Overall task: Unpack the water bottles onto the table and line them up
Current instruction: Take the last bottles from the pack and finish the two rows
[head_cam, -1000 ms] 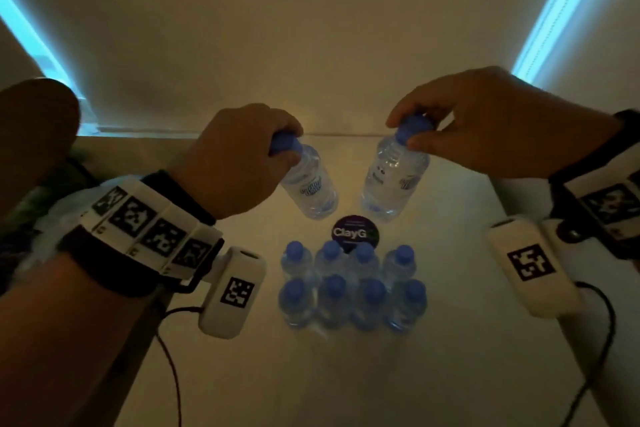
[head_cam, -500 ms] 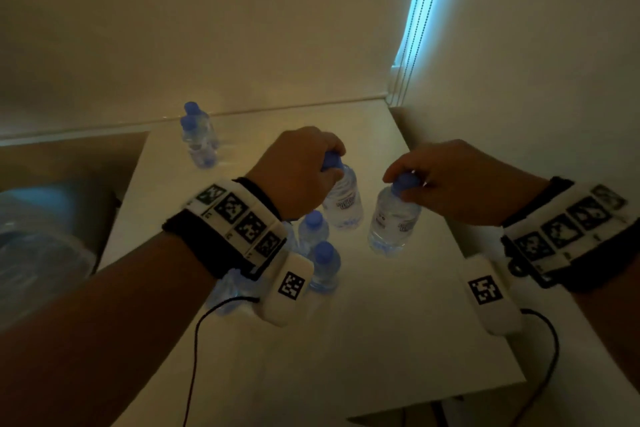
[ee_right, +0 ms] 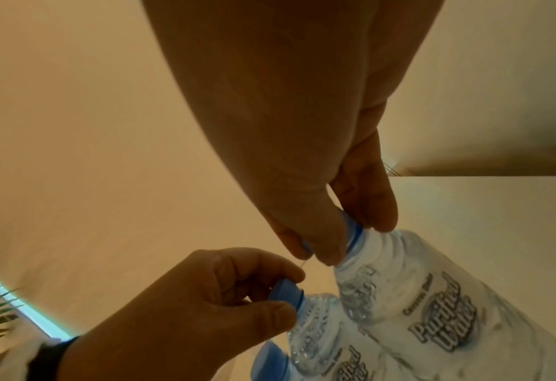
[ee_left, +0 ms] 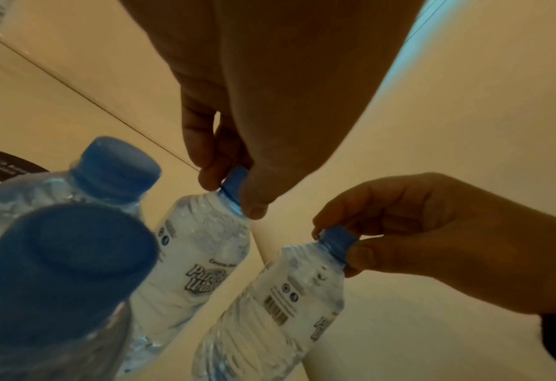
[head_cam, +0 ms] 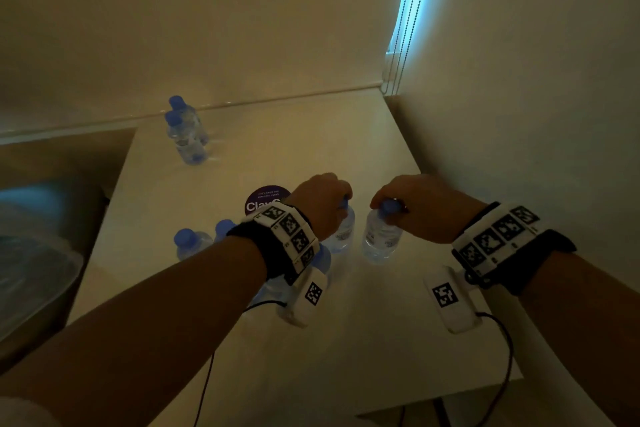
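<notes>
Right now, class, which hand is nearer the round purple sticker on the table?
Left. The left hand is just beside the purple sticker; the right hand is farther right.

bottles (head_cam: 381, 239): clear ribbed plastic | caps (ee_left: 117, 170): matt | table (head_cam: 346, 340): smooth

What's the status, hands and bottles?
Left hand pinches one bottle's cap; right hand another's. Two bottles lined up far left. Nothing in the way.

purple sticker (head_cam: 264, 199) partly hidden, print unreadable
</notes>
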`<state>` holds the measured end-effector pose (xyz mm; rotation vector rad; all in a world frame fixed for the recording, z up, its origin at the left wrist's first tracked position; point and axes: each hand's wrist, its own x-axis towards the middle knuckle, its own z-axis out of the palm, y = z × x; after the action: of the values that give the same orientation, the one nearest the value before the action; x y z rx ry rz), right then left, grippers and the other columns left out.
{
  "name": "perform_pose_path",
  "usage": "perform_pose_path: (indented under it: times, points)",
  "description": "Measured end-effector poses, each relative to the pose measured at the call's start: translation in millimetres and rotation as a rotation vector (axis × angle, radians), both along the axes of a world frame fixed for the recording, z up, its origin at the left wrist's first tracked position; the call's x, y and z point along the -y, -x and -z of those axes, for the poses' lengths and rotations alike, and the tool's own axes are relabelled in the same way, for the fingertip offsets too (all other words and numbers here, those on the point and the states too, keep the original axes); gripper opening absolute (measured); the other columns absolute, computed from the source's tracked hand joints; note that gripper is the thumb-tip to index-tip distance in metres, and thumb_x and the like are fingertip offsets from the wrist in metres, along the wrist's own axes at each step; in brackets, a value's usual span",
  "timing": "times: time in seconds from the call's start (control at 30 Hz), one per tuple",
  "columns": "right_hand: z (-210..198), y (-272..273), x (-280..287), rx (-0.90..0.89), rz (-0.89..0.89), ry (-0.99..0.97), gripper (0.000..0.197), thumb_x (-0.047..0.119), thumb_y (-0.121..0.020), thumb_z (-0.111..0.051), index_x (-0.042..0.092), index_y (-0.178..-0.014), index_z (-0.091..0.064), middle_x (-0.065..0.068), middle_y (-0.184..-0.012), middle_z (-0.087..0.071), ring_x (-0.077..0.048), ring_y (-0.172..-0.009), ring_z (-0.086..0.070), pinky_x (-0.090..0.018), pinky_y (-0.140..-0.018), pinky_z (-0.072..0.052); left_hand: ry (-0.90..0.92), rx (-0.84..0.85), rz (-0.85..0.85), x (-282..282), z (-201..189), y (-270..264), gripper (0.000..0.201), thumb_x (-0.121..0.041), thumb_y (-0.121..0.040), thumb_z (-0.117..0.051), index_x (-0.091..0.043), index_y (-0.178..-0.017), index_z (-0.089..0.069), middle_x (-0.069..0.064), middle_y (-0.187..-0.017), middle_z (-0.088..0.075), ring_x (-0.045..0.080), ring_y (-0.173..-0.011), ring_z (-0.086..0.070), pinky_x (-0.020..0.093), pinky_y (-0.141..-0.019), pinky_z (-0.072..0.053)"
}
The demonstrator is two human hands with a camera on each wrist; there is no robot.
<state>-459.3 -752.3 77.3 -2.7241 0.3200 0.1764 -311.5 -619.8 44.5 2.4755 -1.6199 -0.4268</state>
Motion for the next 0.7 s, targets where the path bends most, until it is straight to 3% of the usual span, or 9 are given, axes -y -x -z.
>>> perform_pose_path:
  times: [0.43,0.7]
  points:
    - [14,-17,-14,-0.038,-0.035,-0.032,0.025,0.018,-0.085,-0.062,0.014,-0.11,-0.066,-0.009,-0.109,-0.068,-0.023,-0.099,-0.061,-0.031,-0.089,-0.048,-0.056,0.038,0.028,5,23,-7,0.031,-0.014,-0.088,-0.052,-0.015,-0.117,-0.062,0.012,-0.112,-0.058,0.032,-0.103,-0.058,0.039,-0.085,-0.05]
    - [30,-20,-30,-0.022,-0.088,-0.063,0.023,0.021,-0.084,-0.063,0.021,-0.107,-0.067,-0.009,-0.103,-0.066,-0.023,-0.094,-0.062,-0.032,-0.087,-0.049,0.046,-0.065,-0.035,-30,-1,-2,0.057,-0.027,-0.084,-0.063,-0.023,-0.136,-0.043,0.008,-0.124,-0.051,0.028,-0.112,-0.052,0.045,-0.095,-0.046]
